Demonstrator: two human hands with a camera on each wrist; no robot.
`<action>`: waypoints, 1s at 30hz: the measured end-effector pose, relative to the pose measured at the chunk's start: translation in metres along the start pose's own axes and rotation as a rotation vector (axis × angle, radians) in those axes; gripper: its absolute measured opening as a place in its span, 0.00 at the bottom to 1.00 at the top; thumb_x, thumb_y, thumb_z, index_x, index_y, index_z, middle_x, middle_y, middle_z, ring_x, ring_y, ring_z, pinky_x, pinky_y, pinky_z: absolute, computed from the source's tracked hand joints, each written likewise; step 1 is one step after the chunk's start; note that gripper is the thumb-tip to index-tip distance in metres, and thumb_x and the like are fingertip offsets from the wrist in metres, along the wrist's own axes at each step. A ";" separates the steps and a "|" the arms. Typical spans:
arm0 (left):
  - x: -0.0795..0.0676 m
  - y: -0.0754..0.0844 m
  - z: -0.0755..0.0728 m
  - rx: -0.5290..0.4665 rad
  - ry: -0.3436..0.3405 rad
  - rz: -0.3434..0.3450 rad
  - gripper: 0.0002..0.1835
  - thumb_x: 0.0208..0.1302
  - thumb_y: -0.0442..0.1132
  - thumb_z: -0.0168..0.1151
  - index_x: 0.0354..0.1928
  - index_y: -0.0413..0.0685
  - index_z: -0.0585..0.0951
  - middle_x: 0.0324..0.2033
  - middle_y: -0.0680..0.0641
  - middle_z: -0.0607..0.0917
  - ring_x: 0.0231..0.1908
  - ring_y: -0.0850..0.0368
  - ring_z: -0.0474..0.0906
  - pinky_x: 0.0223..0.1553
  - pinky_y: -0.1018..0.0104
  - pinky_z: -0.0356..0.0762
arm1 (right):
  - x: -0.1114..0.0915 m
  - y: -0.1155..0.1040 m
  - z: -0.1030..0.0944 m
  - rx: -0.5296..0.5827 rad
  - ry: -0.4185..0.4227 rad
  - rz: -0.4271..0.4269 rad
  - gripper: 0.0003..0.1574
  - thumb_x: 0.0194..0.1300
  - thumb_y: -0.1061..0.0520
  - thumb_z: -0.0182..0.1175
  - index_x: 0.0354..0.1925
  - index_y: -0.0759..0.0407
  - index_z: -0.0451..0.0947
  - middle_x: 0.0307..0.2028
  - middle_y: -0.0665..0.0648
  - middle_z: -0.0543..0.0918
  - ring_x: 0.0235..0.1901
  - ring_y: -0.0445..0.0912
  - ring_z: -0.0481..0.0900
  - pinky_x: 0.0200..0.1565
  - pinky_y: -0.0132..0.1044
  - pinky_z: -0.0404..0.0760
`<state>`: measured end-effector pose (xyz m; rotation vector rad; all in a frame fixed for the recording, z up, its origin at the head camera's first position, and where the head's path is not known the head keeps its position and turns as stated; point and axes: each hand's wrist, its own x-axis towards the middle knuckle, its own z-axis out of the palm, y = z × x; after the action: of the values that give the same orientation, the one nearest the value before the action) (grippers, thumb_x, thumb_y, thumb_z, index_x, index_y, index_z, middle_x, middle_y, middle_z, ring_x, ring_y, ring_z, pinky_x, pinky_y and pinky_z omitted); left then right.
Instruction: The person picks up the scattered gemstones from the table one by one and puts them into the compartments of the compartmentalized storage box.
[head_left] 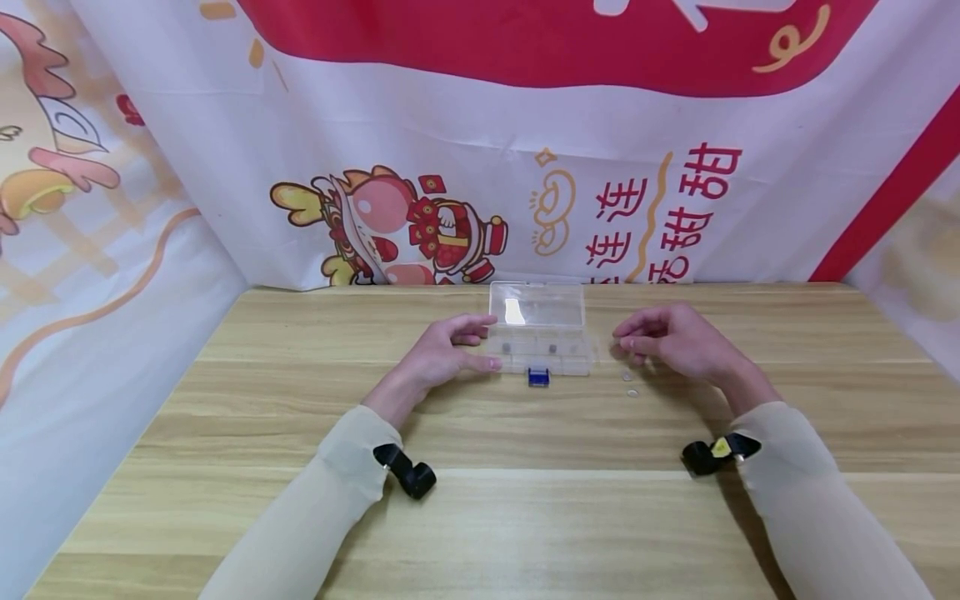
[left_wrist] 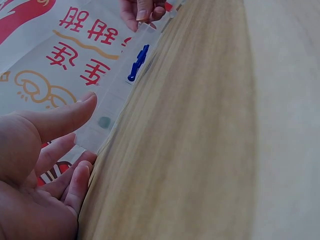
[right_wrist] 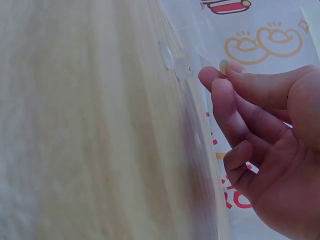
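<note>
A clear plastic compartment box [head_left: 577,364] lies on the table with its lid [head_left: 543,304] raised toward the back and a blue latch [head_left: 538,377] at its front. Small dark grey pieces [head_left: 552,349] sit in some compartments. My left hand [head_left: 442,354] holds the box's left end, thumb at the front corner and fingers toward the back. Just right of the box, my right hand [head_left: 678,342] pinches a small pale, see-through round piece [right_wrist: 223,66] between thumb and fingertips. Two similar small clear discs [head_left: 627,377] lie on the table below that hand.
The wood-grain table [head_left: 525,517] ends at a printed cloth backdrop [head_left: 420,117] right behind the box's lid. More white cloth [head_left: 90,333] hangs along the left side. Black wrist cameras [head_left: 408,475] are strapped over both sleeves.
</note>
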<state>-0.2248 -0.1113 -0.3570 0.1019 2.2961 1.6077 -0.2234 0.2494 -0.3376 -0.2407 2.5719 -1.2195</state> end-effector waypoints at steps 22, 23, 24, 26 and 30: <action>0.001 -0.001 0.000 0.004 0.000 0.006 0.39 0.56 0.37 0.83 0.71 0.64 0.79 0.66 0.50 0.80 0.68 0.49 0.73 0.76 0.50 0.69 | 0.001 -0.010 0.008 -0.006 0.028 -0.010 0.13 0.79 0.57 0.60 0.57 0.54 0.85 0.48 0.59 0.90 0.39 0.51 0.84 0.37 0.37 0.82; 0.001 -0.001 0.000 0.003 0.001 0.006 0.39 0.56 0.37 0.83 0.71 0.64 0.79 0.66 0.50 0.80 0.68 0.49 0.73 0.76 0.50 0.69 | 0.001 -0.009 0.008 -0.006 0.029 -0.009 0.13 0.79 0.57 0.60 0.57 0.54 0.85 0.48 0.59 0.90 0.39 0.51 0.84 0.37 0.37 0.81; 0.001 -0.001 0.000 0.002 0.001 0.006 0.39 0.56 0.37 0.83 0.71 0.64 0.79 0.66 0.50 0.80 0.68 0.49 0.73 0.76 0.50 0.69 | 0.001 -0.010 0.008 -0.005 0.031 -0.010 0.13 0.79 0.57 0.61 0.57 0.54 0.85 0.48 0.59 0.90 0.39 0.51 0.84 0.37 0.37 0.81; 0.001 -0.001 0.000 0.002 0.001 0.004 0.39 0.56 0.37 0.83 0.70 0.64 0.79 0.66 0.50 0.80 0.68 0.49 0.73 0.76 0.50 0.69 | 0.001 -0.010 0.008 -0.003 0.033 -0.017 0.14 0.78 0.58 0.61 0.58 0.54 0.85 0.49 0.59 0.90 0.39 0.51 0.84 0.38 0.37 0.81; 0.000 -0.001 0.000 0.007 0.001 0.002 0.39 0.56 0.38 0.83 0.70 0.65 0.79 0.65 0.51 0.80 0.68 0.50 0.73 0.76 0.50 0.69 | 0.001 -0.009 0.008 0.014 0.039 -0.021 0.15 0.77 0.59 0.62 0.58 0.55 0.85 0.50 0.60 0.90 0.41 0.50 0.85 0.38 0.36 0.81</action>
<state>-0.2250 -0.1115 -0.3581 0.1057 2.3036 1.6011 -0.2213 0.2373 -0.3353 -0.2434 2.5998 -1.2609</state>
